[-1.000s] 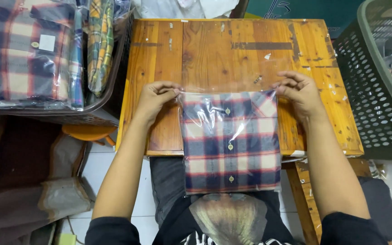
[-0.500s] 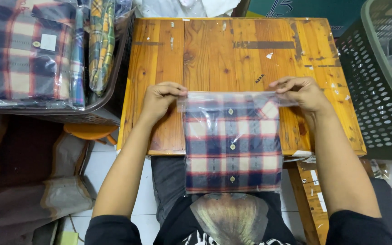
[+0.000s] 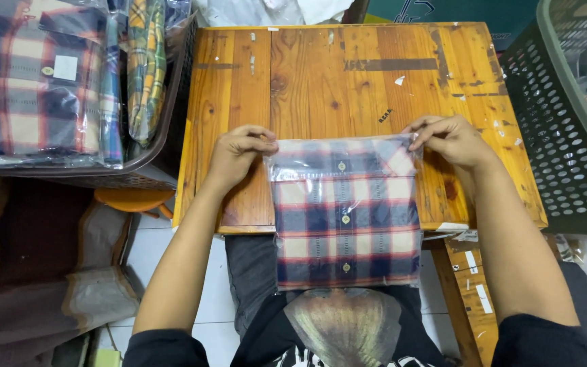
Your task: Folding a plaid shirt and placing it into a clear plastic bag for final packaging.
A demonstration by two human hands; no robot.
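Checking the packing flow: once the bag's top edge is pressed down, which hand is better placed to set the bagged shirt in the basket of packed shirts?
Probably left. The left hand pinches the bagged shirt on the side nearest the basket of packed shirts; the right hand would cross over.

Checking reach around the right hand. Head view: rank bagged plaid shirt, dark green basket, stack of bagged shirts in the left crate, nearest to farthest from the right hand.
From the right hand:
1. Bagged plaid shirt: touching, the hand pinches its top right corner.
2. Dark green basket: off the table's right edge.
3. Stack of bagged shirts: far left, in the crate past the left hand.
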